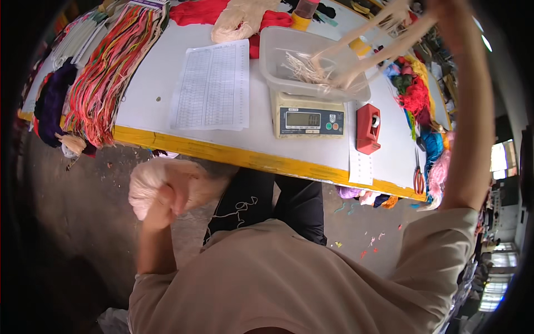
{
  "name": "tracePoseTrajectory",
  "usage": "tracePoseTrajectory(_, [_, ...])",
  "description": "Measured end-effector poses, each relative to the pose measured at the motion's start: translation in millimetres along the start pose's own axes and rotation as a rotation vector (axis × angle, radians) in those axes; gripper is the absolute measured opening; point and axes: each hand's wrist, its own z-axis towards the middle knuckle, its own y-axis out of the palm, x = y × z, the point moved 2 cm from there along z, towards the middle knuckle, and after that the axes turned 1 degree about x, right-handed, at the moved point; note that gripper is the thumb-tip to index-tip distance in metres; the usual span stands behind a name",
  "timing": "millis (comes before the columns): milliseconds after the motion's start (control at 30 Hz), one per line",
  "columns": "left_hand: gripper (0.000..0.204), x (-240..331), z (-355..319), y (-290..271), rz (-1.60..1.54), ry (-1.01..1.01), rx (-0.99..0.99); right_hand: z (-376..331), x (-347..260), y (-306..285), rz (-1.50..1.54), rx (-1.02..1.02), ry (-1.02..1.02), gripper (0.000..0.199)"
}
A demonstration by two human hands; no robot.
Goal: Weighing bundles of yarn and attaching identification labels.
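Observation:
My left hand (173, 193) is closed on a bulky, pale cream-pink hank of thread (146, 186), held below the table edge beside my leg. At the top right my right hand (445, 8) is raised, blurred and partly cut off by the picture's edge. Long pale strands of thread (384, 58) stretch from it down into a clear plastic tub (273, 78). Inside the tub lies a small tangle of cream thread (305, 68). Beneath the tub stands a digital scale (309, 118) with a small display.
A printed sheet (212, 86) lies left of the scale. To its right are a red tape dispenser (368, 129), a paper strip (360, 167) and red-handled scissors (418, 181). Multicoloured thread bundles (114, 69) hang over the table's yellow edge (222, 154). A loose thread trails over my dark trousers (247, 192).

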Motion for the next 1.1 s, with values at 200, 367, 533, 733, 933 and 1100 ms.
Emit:
tracePoseTrajectory(200, [0.017,-1.0,23.0,56.8,0.278,0.062,-0.323,-175.5,123.3,83.7,-1.438,-0.387,-0.111,0.018])
tracePoseTrajectory(367, [0.027,-26.8,26.8,78.6,0.072,-0.141,-0.332,-241.4,108.2,97.5,-1.308,-0.053,-0.150,0.029])
tracePoseTrajectory(533, [0.026,-62.8,26.9,93.9,-0.266,-0.475,-0.106,-282.3,86.4,113.2,-0.897,0.179,-0.001,0.027])
tracePoseTrajectory(733, [0.042,-94.6,32.1,115.5,-0.102,-0.205,-0.154,-314.1,74.7,174.3,-0.200,0.123,0.293,0.011])
tracePoseTrajectory(933, [0.041,-109.5,20.9,125.1,-0.157,-0.265,-0.260,-325.8,87.1,186.3,-0.026,0.145,0.409,0.014])
tracePoseTrajectory(1100, [0.030,-102.3,27.5,111.5,-0.118,-0.224,-0.101,-311.8,89.3,164.2,-0.442,0.087,0.216,0.019])
